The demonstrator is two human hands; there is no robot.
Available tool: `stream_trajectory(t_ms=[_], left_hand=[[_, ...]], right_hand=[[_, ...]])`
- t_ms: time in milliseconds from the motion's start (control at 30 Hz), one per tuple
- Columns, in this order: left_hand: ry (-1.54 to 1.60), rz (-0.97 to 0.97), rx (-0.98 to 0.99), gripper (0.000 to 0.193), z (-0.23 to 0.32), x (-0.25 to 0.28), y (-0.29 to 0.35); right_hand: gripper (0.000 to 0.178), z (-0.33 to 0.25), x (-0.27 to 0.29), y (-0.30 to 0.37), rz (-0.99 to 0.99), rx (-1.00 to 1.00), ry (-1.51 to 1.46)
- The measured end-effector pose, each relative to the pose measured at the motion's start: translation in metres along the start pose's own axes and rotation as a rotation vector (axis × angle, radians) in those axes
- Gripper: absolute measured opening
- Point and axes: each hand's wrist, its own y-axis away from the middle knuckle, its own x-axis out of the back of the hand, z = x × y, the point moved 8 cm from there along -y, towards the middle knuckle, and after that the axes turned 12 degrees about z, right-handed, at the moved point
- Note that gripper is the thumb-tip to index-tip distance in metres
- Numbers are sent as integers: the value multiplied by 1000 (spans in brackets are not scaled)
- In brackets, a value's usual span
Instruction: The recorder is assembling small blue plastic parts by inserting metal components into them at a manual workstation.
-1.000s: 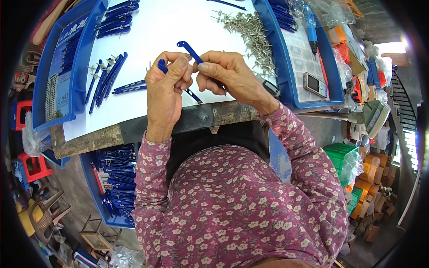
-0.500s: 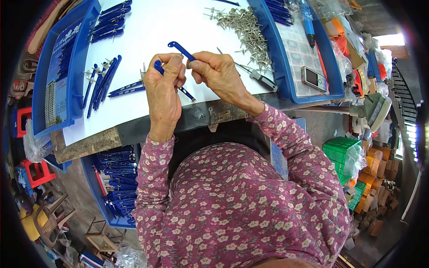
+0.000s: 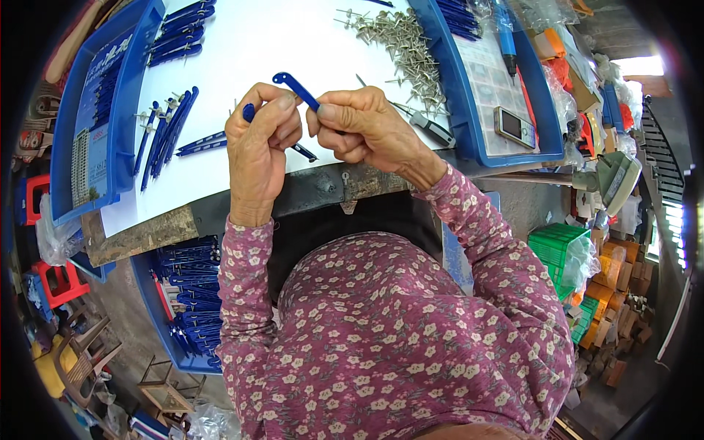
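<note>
Between the thumb and fingers of my right hand [image 3: 367, 125] is a slim blue plastic strip [image 3: 295, 89] with a rounded, hooked end pointing up and left. My left hand [image 3: 260, 139] is closed around another blue strip [image 3: 249, 112]; one end pokes out above the fist and the lower end shows below the fingers. The hands are close together over the table's near edge, and the held strip's free part lies by my left fingertips. Whether a pin is also pinched there I cannot make out. Beside my left hand lie more blue strips [image 3: 202, 144] on the white sheet.
A heap of silver pins [image 3: 407, 55] lies beyond my hands, with a screwdriver [image 3: 433, 130] nearby. Blue trays flank the sheet: the left tray [image 3: 121, 176] and the right tray [image 3: 469, 139], which holds a mobile phone [image 3: 513, 126]. Below the table stands a bin [image 3: 165, 330] of blue strips.
My left hand has shifted slightly left and its fist has turned a little. My right hand's fingers have curled further in, and its strip has moved slightly left.
</note>
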Motion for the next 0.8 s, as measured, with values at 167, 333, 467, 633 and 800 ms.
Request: stream_trajectory(t_ms=[167, 333, 467, 633, 800], left_hand=[[-83, 20, -35, 9, -1, 5, 2], [-228, 82, -109, 10, 7, 0, 7], [-258, 60, -135, 10, 9, 1, 8], [-272, 50, -158, 8, 9, 0, 9], [-369, 79, -232, 4, 13, 5, 7]], right_hand=[[30, -1, 1, -2, 15, 74, 141], [28, -9, 7, -5, 111, 193, 291], [32, -11, 7, 1, 91, 185, 357], [36, -6, 7, 2, 72, 134, 336], [40, -11, 11, 7, 120, 295, 448]])
